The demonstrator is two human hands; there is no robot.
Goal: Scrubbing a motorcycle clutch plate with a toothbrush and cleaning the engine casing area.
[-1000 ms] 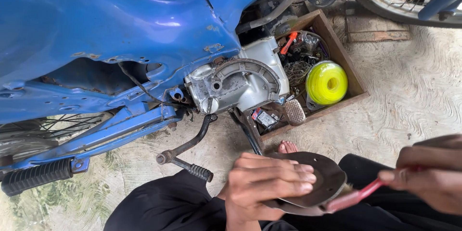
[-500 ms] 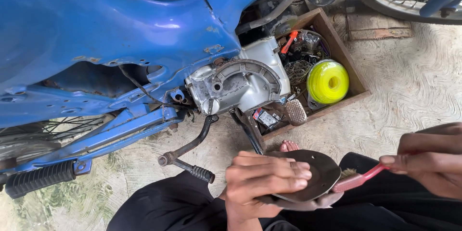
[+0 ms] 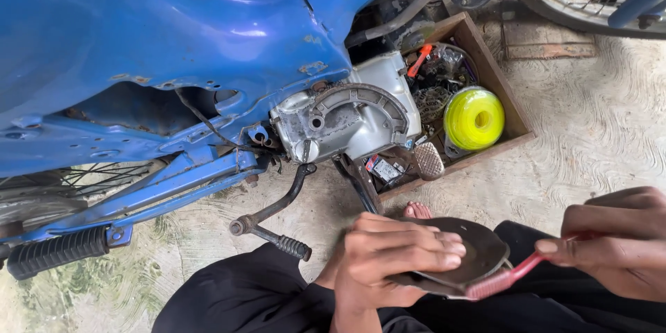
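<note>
Your left hand (image 3: 388,260) grips the dark round cover (image 3: 472,253) at lower centre; your right hand (image 3: 614,243) clasps a red-handled tool (image 3: 510,277).

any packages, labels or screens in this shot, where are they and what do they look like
small packet: in the wooden box, near corner beside the engine; flat, rectangular, dark with red and white patches.
yellow spool: same box, right side; round, bright yellow-green, no label visible.
No signs or screens in view.

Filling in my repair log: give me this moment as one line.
left hand: grips round dark cover | right hand: holds red-handled tool at cover's rim | behind: blue motorbike, wooden box
</note>
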